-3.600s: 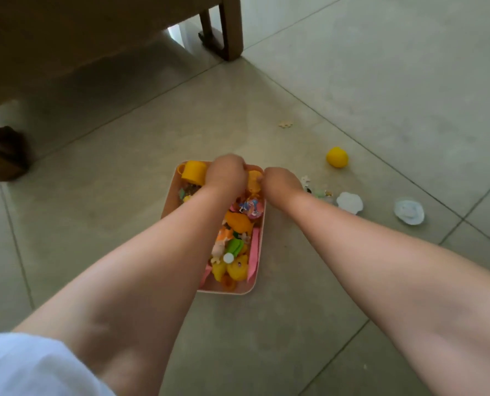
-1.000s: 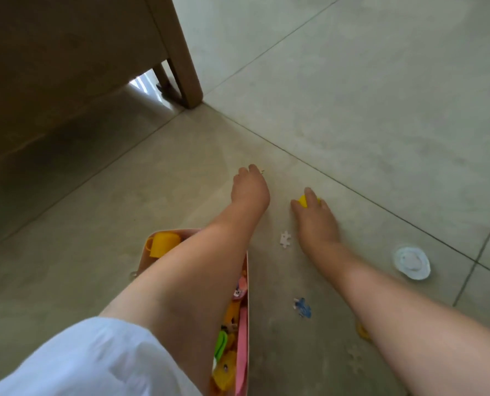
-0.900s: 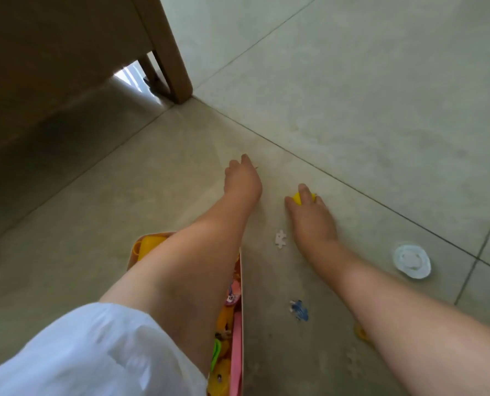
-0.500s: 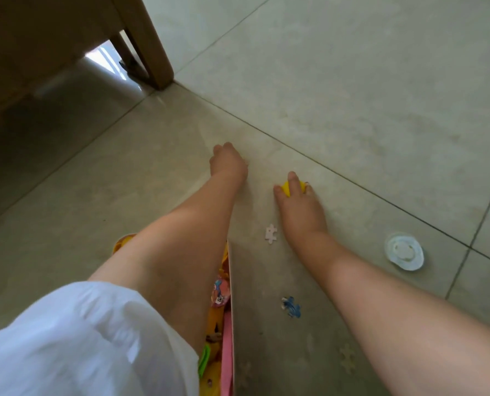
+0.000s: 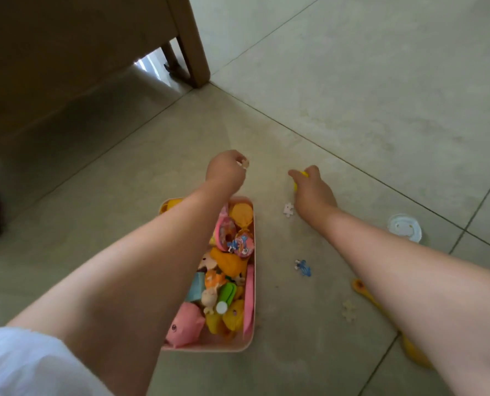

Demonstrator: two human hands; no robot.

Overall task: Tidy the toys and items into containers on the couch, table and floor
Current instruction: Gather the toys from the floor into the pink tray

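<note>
The pink tray [image 5: 251, 284] lies on the floor [image 5: 352, 95], long axis running away from me, packed with toys [image 5: 226, 270]. Just beyond its far end, my left hand [image 5: 225, 170] pinches a pale puzzle piece [image 5: 245, 163]. My right hand [image 5: 312, 190] curls round a yellow ball [image 5: 304, 175] beside another piece [image 5: 288, 209].

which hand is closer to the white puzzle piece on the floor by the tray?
Right. The right hand grips a yellow toy just beyond and beside the white puzzle piece. The left hand, pinching another small piece, is farther off, past the pink tray.
</note>
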